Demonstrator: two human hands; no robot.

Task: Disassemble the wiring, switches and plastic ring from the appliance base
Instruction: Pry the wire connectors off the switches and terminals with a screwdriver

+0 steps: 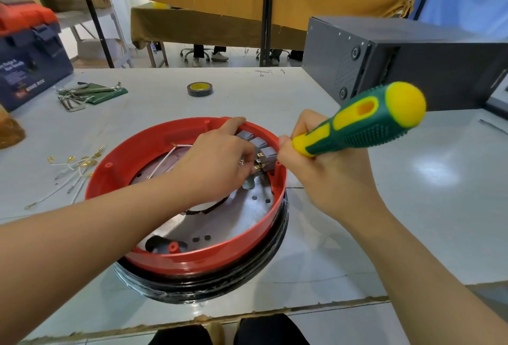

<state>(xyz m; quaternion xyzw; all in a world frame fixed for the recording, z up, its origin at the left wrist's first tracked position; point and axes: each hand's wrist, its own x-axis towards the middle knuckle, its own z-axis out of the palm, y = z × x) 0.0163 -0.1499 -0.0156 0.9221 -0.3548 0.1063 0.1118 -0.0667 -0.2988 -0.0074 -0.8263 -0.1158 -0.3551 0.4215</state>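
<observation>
Here's the appliance base [192, 256] sitting open side up near the front edge of the white table [412, 179], a red plastic ring [115, 177] on top of a black band, bare metal plate inside; three grey switches [259, 144] sit in a row against the far inner wall of the ring; the left hand [217, 163] reaches in over the rim, index finger laid on the wall by the farthest switch, the other fingers curled down at the nearest switch, pinching at its metal terminals; the right hand [324, 168] is wrapped tight round a green-and-yellow screwdriver [365, 122], handle angled up to the right, the tip hidden behind the fingers at the switches; one white wire [165, 163] lies inside the base; loose white wires with brass terminals [74, 168] lie on the table left of the ring; farther back, a roll of black tape [200, 89], hex keys [82, 94], a blue toolbox [30, 61].
</observation>
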